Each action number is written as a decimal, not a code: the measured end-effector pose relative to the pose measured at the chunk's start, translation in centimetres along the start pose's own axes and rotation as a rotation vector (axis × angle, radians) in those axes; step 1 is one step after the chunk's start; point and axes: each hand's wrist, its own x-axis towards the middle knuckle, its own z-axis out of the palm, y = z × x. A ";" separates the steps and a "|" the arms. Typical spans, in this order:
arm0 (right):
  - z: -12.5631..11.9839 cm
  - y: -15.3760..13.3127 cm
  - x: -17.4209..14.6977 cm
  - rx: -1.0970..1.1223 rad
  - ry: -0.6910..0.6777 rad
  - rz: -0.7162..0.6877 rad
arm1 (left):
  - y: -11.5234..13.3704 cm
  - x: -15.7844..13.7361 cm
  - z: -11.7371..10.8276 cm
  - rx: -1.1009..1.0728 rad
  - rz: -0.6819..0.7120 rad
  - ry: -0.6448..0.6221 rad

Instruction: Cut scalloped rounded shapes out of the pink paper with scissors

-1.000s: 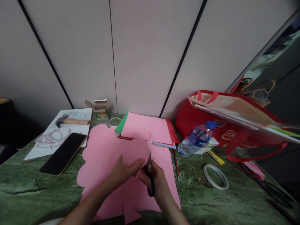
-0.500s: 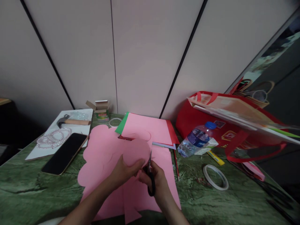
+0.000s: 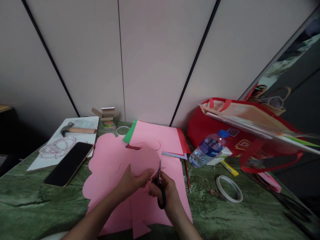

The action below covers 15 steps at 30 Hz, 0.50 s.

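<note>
The left hand (image 3: 133, 181) is pinching the rounded pink paper (image 3: 145, 161) above larger pink sheets (image 3: 150, 210); the right hand (image 3: 167, 190) is gripping scissors (image 3: 163, 196) by the paper's right edge; trimming is seemingly the step underway; the next snip is calling for steady paper.

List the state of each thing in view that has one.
Left hand, gripping the rounded pink paper piece
Right hand, holding the black-handled scissors
Scissors, blades at that paper's edge; how far open, unclear
Smartphone, screen dark
Small cardboard box, flaps open
Plastic bottle, blue cap on
Red tote bag, open-topped
Claw hammer, lying down
Tape roll, lying flat
</note>
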 end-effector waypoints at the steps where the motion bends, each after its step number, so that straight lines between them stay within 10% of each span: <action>1: 0.0 -0.1 0.0 0.002 -0.001 0.001 | 0.0 0.0 0.0 0.007 -0.003 -0.002; 15: 0.4 -0.4 -0.1 0.029 0.049 0.055 | 0.0 0.3 -0.3 0.001 0.035 -0.017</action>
